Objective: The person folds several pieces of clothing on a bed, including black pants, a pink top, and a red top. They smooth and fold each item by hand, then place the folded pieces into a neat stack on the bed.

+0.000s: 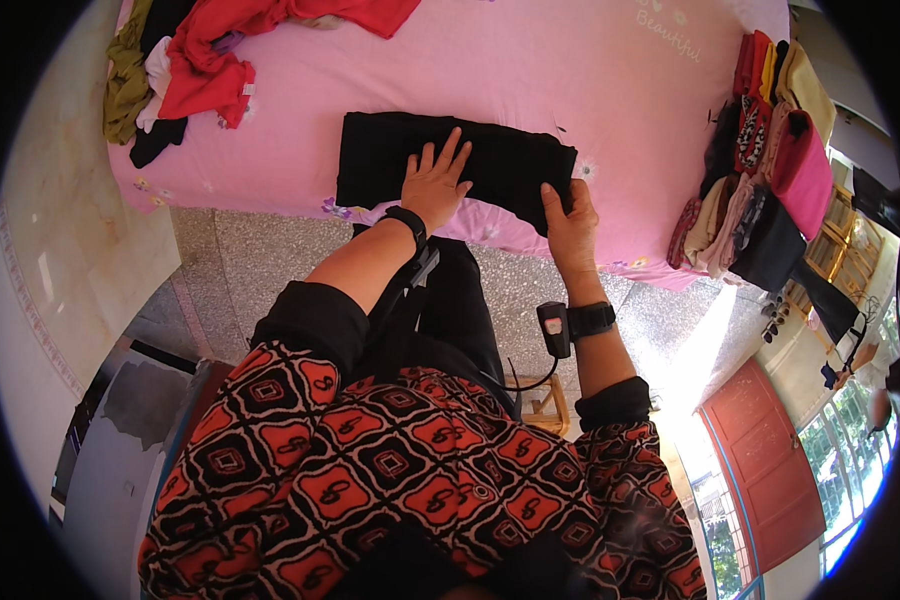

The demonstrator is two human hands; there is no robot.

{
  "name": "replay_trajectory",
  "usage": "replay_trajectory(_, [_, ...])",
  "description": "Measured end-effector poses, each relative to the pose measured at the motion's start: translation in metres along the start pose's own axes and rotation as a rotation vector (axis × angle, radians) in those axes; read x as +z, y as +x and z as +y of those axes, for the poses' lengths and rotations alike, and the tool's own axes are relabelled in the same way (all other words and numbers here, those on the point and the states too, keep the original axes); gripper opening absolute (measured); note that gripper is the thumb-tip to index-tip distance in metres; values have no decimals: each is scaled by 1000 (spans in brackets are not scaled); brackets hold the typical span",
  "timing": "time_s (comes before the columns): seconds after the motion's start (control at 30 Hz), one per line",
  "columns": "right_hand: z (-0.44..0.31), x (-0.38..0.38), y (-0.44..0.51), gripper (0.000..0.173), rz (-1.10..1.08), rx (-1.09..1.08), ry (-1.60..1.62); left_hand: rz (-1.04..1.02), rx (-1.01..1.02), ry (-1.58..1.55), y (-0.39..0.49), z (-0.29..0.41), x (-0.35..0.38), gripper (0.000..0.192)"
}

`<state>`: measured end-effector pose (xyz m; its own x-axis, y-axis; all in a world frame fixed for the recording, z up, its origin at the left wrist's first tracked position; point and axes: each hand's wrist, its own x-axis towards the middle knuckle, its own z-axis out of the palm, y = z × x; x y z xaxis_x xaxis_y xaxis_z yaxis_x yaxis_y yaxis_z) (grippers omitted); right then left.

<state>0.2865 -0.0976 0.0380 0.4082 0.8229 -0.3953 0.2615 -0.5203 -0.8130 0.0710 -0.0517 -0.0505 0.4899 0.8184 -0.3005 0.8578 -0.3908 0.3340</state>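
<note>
A folded black garment [487, 154] lies crosswise on a pink floral bedsheet [435, 67], near the bed's front edge. My left hand [435, 184] rests flat on its middle, palm down with the fingers apart. At the garment's right end, my right hand [572, 217] pinches the near corner between thumb and fingers. The fabric curves down slightly between the two hands along its front edge. Which garment it is, I cannot tell.
Loose clothes, among them a red garment [206, 75] and an olive one [126, 90], heap at the bed's left. Folded clothes [750, 165] stand in rows along the right edge. Behind me is a wooden stool [547, 409]. Another person's hand [844, 375] shows far right.
</note>
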Motion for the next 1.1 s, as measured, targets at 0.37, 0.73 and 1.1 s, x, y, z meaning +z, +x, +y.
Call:
replay_trajectory(0.37, [-77, 174, -36, 29, -190, -73, -206, -50, 13, -948, -62, -102, -44, 40])
replay_trajectory(0.73, [-67, 284, -33, 25, -232, -67, -315, -244, -448, -1447, -79, -201, -41, 41])
replay_trajectory(1.1, [-35, 229, -28, 58, 84, -322, -677, 263, -402, -915, -61, -185, -29, 67])
